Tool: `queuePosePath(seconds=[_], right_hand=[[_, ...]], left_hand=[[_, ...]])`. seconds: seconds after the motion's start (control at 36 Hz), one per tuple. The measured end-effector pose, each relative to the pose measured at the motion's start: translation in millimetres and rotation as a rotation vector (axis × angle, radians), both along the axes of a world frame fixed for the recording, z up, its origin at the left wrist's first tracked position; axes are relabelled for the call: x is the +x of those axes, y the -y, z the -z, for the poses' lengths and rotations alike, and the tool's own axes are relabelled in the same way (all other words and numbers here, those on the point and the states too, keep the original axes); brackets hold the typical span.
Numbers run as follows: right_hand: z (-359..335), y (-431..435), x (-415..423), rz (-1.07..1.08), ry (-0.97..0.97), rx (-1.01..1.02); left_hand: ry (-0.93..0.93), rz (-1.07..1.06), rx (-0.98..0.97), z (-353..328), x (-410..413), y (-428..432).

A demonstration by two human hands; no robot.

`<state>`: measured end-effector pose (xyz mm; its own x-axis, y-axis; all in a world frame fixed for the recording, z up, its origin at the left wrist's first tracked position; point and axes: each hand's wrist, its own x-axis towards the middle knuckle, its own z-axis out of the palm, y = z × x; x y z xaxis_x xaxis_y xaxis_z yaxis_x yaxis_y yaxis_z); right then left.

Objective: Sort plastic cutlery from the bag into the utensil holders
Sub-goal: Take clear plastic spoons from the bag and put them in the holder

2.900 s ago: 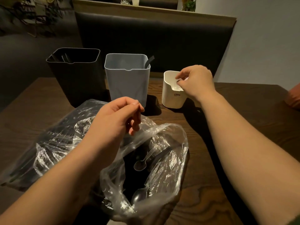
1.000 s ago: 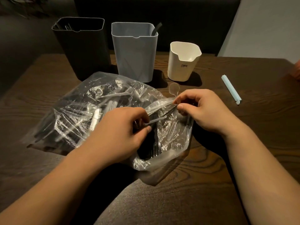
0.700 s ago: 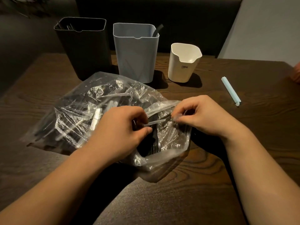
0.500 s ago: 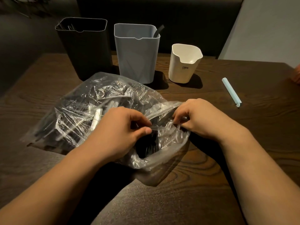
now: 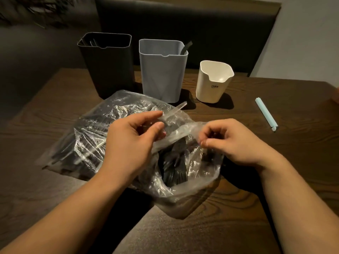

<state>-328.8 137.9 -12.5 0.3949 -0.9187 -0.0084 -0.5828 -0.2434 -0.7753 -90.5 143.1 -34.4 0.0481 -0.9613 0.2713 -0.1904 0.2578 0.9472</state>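
1. At the bag (image 5: 88, 143) mouth, a change is seen against half a second ago. The left hand (image 5: 135, 142) is now lifted clear of the rim, where both hands were bunched at the opening before.
2. A clear piece (image 5: 180, 105) is pinched between the left thumb and index finger. Whether bag film is caught in that pinch cannot be told.
3. The right hand (image 5: 233, 142) is curled, and the rim film is nipped between its thumb and fingertips. The mouth is held open that way.
4. Meaning: one piece is judged to be out, or nearly out. A drop into a holder is judged to be next. The piece type cannot be told, as only a thin straight end is seen.
5. Position: the near end is clamped in the left fingertips. The free end is pointed up and away, near the foot of the grey holder (image 5: 163, 74), not touching it.
6. Black cutlery (image 5: 174, 162) is seen inside the mouth, between and below both hands, untouched. Plenty is judged left to sort.
7. The black holder (image 5: 108, 65) and white holder (image 5: 212, 83) are set either side of the grey one.
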Motion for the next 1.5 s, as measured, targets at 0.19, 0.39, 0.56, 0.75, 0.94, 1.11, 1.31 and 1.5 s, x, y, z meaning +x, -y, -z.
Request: queuePosePath(seconds=[0.19, 0.39, 0.56, 0.75, 0.94, 1.11, 1.31, 1.5], right_hand=[[7, -11, 52, 0.283, 1.078, 0.446], [13, -12, 67, 0.385, 1.085, 0.401], [16, -14, 69, 0.445, 0.998, 0.299], [25, -5, 52, 0.507, 0.45, -0.311], [28, 3, 39, 0.281, -0.029, -0.799], [24, 8, 30, 0.215, -0.249, -0.911], [23, 10, 26, -0.051, -0.157, -0.784], [24, 1, 37, -0.028, 0.113, -0.485]], left_hand=[[-0.051, 0.114, 0.006, 0, -8, -7], [-0.164, 0.204, 0.074, 0, -12, -8], [-0.021, 0.224, 0.012, 0, -11, -8], [-0.38, 0.155, 0.2, -7, -8, -5], [-0.597, 0.303, 0.452, -14, -5, -4], [-0.672, 0.427, 0.587, -18, 2, -2], [-0.703, 0.453, 0.603, -18, 6, 2], [-0.798, 0.479, 0.541, -18, 8, 4]])
